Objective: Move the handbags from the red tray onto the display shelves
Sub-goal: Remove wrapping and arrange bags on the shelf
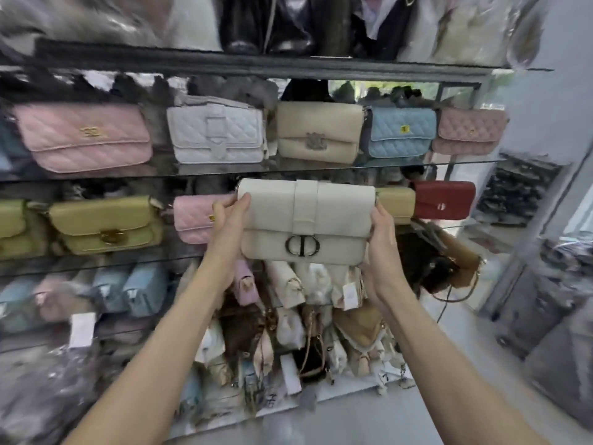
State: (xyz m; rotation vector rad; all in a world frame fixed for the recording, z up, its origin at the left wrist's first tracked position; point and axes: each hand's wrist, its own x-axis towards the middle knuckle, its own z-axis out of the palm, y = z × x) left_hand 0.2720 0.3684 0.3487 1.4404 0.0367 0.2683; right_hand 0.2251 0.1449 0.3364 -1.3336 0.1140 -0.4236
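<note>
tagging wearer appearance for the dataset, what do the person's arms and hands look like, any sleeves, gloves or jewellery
Both forearms are bare for all that shows, with no sleeve in view. The left hand and right hand have no gloves. No watch, bracelet or ring is visible on either; the picture is somewhat blurred, so a thin ring could be missed.

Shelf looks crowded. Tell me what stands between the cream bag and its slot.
Nothing visible. Left hand and right hand hold the cream handbag before the gap between the pink quilted bag and tan bag; the gap itself is hidden behind it.
</note>
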